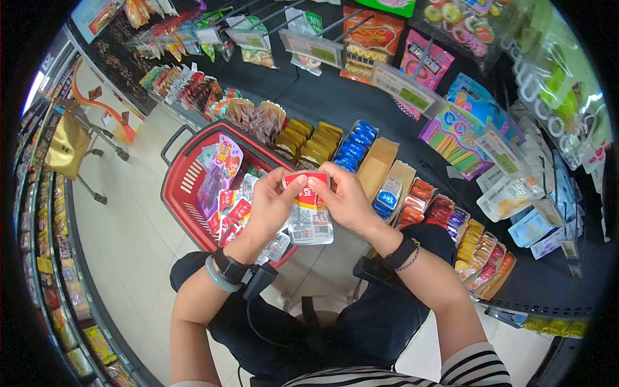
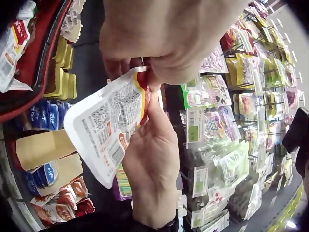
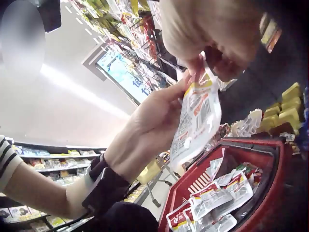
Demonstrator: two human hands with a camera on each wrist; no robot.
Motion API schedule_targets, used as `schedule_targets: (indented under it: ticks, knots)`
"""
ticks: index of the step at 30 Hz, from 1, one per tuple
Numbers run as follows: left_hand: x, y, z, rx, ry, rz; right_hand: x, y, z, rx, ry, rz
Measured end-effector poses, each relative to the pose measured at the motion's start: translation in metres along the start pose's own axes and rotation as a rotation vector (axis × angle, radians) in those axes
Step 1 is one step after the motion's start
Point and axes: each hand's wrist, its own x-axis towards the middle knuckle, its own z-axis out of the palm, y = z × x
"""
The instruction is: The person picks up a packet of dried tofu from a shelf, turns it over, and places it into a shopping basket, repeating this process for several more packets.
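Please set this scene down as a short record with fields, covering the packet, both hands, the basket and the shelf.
Held item: packet, red at the top end, pale below, printed
Left grip: pinches the packet's red end, thumb in front
Right grip: pinches the same end, thumb beside the other
Basket: red, on the person's left
Basket contents: a purple packet and several red-and-white packets
Shelf goods: gold-wrapped pieces next to blue-wrapped pieces
Above: hanging bags, including an orange one
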Motion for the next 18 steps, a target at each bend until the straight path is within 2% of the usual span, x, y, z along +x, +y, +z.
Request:
schedule_targets:
  ticks: [3, 6, 8, 11, 13, 15, 18]
  knots:
    - [0.004, -0.008, -0.015, -0.01, 0.012, -0.014, 0.006, 0.004, 0.009, -0.126, -0.072, 0.045]
    - [-0.003, -0.004, -0.029, -0.052, 0.059, -0.058, 0.011, 0.001, 0.025, -0.055, -0.038, 0.098]
    - [-0.004, -0.001, -0.036, -0.116, 0.044, -0.071, 0.011, 0.002, 0.032, 0.173, -0.082, 0.164]
    - [-0.006, 0.009, -0.052, -0.175, -0.003, -0.105, 0.012, -0.011, 0.04, 0.311, -0.078, 0.16]
    - [-0.007, 0.013, -0.058, -0.137, -0.037, -0.109, 0.013, -0.021, 0.043, 0.313, -0.092, 0.157]
    - [-0.004, 0.009, -0.062, -0.142, -0.016, -0.114, 0.013, -0.024, 0.046, 0.355, -0.129, 0.268]
    - [0.0, 0.011, -0.063, -0.198, -0.005, -0.15, 0.012, -0.019, 0.047, 0.304, -0.115, 0.234]
